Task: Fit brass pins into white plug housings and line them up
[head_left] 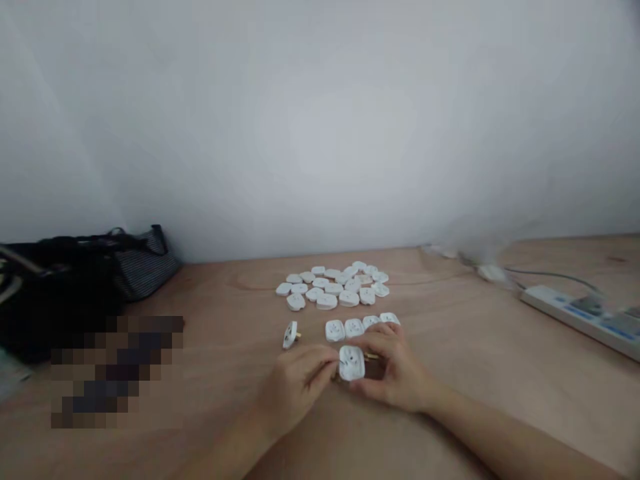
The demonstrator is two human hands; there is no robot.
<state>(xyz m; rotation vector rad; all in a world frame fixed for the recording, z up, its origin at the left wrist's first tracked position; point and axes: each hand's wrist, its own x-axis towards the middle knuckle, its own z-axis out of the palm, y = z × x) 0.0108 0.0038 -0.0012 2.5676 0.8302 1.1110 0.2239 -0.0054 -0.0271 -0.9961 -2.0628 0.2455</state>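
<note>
A small white plug adapter with brass pins is held between both hands just above the wooden table. My left hand pinches its left side with curled fingers. My right hand grips its right side, where a brass pin shows. Just beyond lies a short row of white adapters, and one adapter stands on edge to the left. Farther back lies a pile of several white adapters.
A black bag with a striped pouch sits at the far left against the white wall. A white power strip with cables lies at the right. A pixelated patch covers part of the table at left.
</note>
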